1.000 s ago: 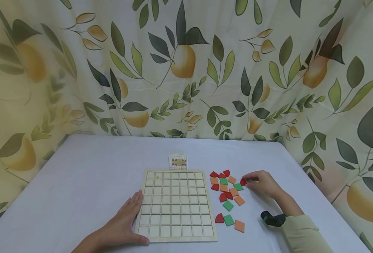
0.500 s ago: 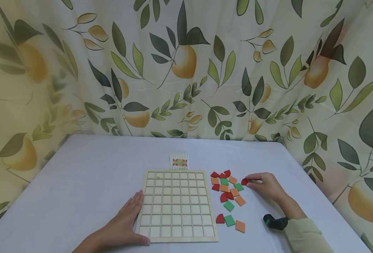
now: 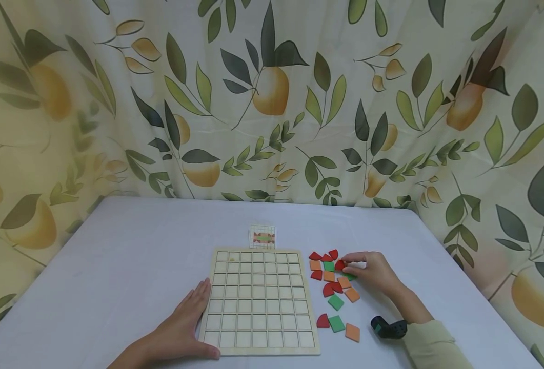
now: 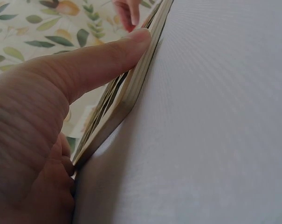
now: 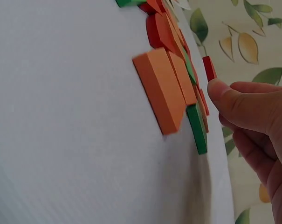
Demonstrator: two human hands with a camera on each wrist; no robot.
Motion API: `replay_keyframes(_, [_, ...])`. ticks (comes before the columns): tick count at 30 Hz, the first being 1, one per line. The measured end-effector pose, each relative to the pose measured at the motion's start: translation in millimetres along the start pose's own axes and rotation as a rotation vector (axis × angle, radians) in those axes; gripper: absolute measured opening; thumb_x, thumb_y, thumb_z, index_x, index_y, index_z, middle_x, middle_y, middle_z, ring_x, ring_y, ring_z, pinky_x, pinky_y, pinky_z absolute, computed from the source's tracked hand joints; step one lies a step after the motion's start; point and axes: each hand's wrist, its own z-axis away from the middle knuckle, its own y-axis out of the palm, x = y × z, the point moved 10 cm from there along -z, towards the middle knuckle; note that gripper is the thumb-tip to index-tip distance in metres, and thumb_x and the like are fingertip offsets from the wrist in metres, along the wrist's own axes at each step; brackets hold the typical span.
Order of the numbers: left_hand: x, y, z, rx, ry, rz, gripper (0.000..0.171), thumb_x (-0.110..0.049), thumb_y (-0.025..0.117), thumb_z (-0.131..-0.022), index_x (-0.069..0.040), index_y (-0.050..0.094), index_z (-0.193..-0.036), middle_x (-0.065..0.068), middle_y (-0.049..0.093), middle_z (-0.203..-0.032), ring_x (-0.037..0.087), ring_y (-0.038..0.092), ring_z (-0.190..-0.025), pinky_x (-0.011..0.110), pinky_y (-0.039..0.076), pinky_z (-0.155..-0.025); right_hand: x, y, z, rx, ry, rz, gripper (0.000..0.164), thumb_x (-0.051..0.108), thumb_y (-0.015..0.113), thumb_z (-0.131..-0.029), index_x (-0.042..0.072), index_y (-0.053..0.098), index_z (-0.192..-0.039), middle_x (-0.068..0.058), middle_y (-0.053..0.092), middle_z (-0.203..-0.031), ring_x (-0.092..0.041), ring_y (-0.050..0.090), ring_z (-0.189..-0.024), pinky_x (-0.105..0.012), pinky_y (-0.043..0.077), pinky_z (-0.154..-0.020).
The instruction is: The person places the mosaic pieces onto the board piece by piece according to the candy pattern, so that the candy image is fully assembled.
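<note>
A pale wooden grid board [image 3: 255,292] lies in front of me. My left hand [image 3: 181,323] rests along its left side, fingers fairly straight; in the left wrist view the thumb [image 4: 103,65] lies on the board's edge [image 4: 141,74]. Between thumb and fingertips, my right hand [image 3: 375,274] pinches a red quarter-circle tile [image 3: 339,265]. That tile [image 5: 209,68] is raised off the cloth in the right wrist view. Below the hand lie loose tiles, among them a green square [image 3: 329,266] and an orange square [image 3: 344,282]; another green square is partly hidden by the fingers.
Several red, orange and green tiles lie right of the board; nearest me are a red one [image 3: 323,321], a green one [image 3: 337,323] and an orange one [image 3: 352,332]. A printed pattern card [image 3: 262,237] touches the board's far side. A black device [image 3: 388,328] sits at my right wrist.
My right hand first draws slightly right with the red tile, then moves left and carries it over the tile group. The left hand and board stay put.
</note>
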Motion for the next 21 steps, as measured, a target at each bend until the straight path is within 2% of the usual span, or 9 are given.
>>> replay_keyframes(4, [-0.4, -0.3, -0.2, -0.006, 0.004, -0.003, 0.129, -0.069, 0.069, -0.059, 0.01, 0.01, -0.142, 0.022, 0.007, -0.15, 0.033, 0.004, -0.137, 0.008, -0.013, -0.1, 11.5, 8.3, -0.3, 0.012, -0.044, -0.005, 0.025, 0.007, 0.073, -0.077, 0.003, 0.071, -0.102, -0.006, 0.068, -0.097, -0.029, 0.059, -0.099, -0.043, 0.05, -0.084])
replay_keyframes(12, [0.3, -0.1, -0.1, -0.004, -0.004, -0.006, 0.129, -0.069, 0.069, -0.059, 0.01, 0.011, -0.142, 0.022, 0.007, -0.15, 0.032, 0.005, -0.137, 0.007, -0.014, -0.099, 26.4, 26.7, 0.5, 0.059, -0.017, -0.075, 0.028, 0.011, 0.073, -0.078, 0.008, 0.07, -0.106, -0.002, 0.067, -0.098, -0.024, 0.056, -0.096, -0.026, 0.054, -0.073])
replay_keyframes(18, [1.1, 0.4, -0.1, -0.001, -0.013, -0.007, 0.13, -0.07, 0.069, -0.058, 0.009, 0.011, -0.143, 0.022, 0.007, -0.15, 0.032, 0.005, -0.137, 0.007, -0.014, -0.099, 43.9, 33.9, 1.9, 0.066, -0.083, -0.079, 0.027, 0.013, 0.074, -0.077, 0.008, 0.071, -0.104, 0.002, 0.068, -0.096, -0.023, 0.057, -0.097, -0.035, 0.052, -0.081])
replay_keyframes(21, [0.6, 0.6, -0.4, -0.005, 0.0, -0.011, 0.13, -0.069, 0.069, -0.058, 0.01, 0.011, -0.142, 0.023, 0.007, -0.15, 0.033, 0.005, -0.137, 0.007, -0.014, -0.099, 53.7, 38.0, 3.3, 0.085, -0.134, -0.077, 0.028, 0.012, 0.073, -0.078, 0.007, 0.071, -0.105, 0.003, 0.068, -0.098, -0.022, 0.057, -0.096, -0.034, 0.052, -0.08])
